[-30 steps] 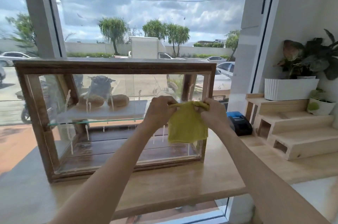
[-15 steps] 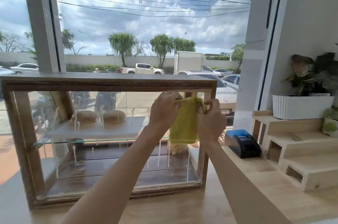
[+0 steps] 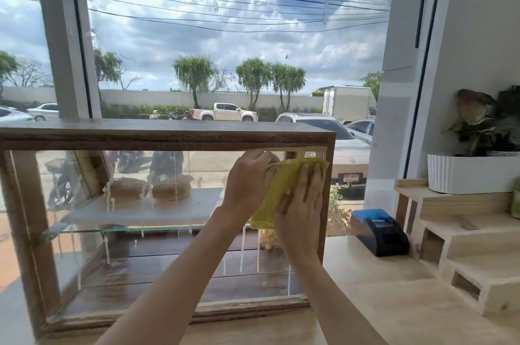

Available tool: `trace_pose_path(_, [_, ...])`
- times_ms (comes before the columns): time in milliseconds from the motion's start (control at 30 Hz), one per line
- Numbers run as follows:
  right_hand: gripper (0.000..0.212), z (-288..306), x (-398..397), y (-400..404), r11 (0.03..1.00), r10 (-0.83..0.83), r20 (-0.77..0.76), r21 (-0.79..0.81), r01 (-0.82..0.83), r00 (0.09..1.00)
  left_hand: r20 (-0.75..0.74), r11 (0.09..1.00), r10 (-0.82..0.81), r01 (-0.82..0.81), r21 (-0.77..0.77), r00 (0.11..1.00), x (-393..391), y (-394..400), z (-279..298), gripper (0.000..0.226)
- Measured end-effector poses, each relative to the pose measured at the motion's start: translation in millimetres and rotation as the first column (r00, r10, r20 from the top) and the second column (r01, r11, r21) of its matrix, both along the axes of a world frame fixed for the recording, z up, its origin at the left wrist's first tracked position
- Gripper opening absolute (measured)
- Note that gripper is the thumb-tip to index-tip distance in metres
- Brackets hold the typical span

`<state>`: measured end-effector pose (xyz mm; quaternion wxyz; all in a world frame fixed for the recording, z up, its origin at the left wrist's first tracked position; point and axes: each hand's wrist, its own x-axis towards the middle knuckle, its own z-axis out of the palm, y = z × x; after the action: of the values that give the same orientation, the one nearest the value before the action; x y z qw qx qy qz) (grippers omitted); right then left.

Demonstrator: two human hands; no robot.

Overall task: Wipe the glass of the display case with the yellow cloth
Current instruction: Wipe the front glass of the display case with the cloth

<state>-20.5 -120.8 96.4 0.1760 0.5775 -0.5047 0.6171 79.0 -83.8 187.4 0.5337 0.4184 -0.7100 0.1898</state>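
Bare forearms (image 3: 174, 274); left hand (image 3: 247, 184), right hand (image 3: 301, 204); nails apparently short.

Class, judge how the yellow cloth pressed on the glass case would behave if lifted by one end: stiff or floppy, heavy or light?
Probably floppy: the yellow cloth bunches where the left hand grips it and flattens under the right hand. Likely light: it looks thin where it folds.

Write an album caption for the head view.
Left hand grips and right hand presses a yellow cloth on the streaked glass of a wooden display case.
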Motion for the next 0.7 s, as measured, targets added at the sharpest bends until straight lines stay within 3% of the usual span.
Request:
trace_pose_path(167, [0.064,7,5,-9,0.998,0.045,0.016,0.036,-0.045,0.999,0.022,0.988,0.011,-0.008,-0.155,1.000,15,3,7,0.019])
trace_pose_path(267, [0.067,8,5,-12,0.998,0.049,0.028,0.026,-0.049,0.998,0.086,0.965,0.125,-0.101,-0.240,0.988,36,-1,14,0.032])
trace_pose_path(367, [0.068,7,4,-15,0.999,0.033,-0.001,0.011,-0.033,0.999,0.199,0.949,0.261,-0.213,-0.230,0.945,55,-4,24,0.055])
trace_pose_path(467, [0.069,9,1,-17,1.000,0.026,-0.027,-0.003,-0.026,0.999,0.290,0.952,0.291,-0.247,-0.178,0.912,66,-8,37,0.069])
trace_pose_path(700, [0.065,3,-12,-25,0.995,0.021,-0.126,-0.092,-0.032,0.992,0.455,0.939,0.343,-0.311,-0.146,0.822,74,-19,55,0.077])
